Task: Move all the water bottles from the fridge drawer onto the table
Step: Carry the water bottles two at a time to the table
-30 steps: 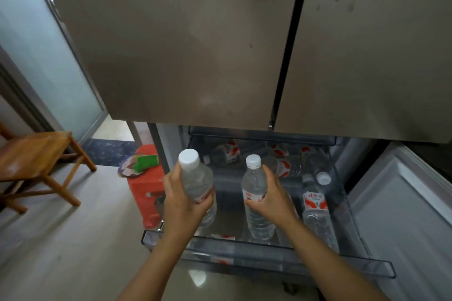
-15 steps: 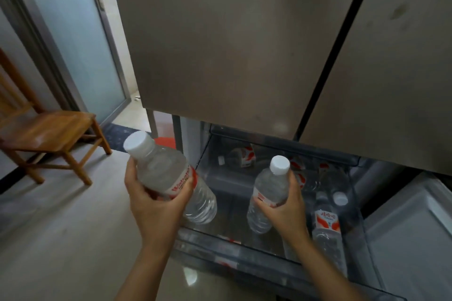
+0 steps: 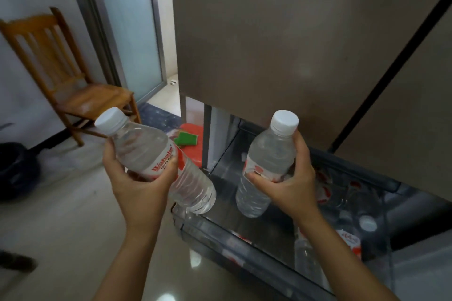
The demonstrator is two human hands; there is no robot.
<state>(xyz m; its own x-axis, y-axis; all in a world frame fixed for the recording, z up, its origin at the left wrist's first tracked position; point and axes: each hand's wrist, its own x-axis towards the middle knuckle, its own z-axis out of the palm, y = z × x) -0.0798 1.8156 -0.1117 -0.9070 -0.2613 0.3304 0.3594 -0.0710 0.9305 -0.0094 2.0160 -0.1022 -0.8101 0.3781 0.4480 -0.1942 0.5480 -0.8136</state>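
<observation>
My left hand (image 3: 140, 184) grips a clear water bottle (image 3: 149, 151) with a white cap and red label, tilted with its cap up and to the left, over the floor beside the drawer. In my right hand (image 3: 289, 186) is a second water bottle (image 3: 269, 156), nearly upright above the open fridge drawer (image 3: 244, 249). Several more bottles (image 3: 349, 239) lie and stand in the right part of the drawer, partly hidden by my right forearm. No table is in view.
The closed fridge doors (image 3: 281, 39) rise behind the drawer. A red plastic stool (image 3: 193, 146) with a green item stands left of the fridge. A wooden chair (image 3: 63, 76) sits at the left wall near a frosted glass door (image 3: 129, 27). A dark object (image 3: 17, 168) lies at the far left.
Both hands have lifted their bottles higher, out of the drawer. The left bottle has swung left and tilted. My view has turned left, showing more of the chair and door.
</observation>
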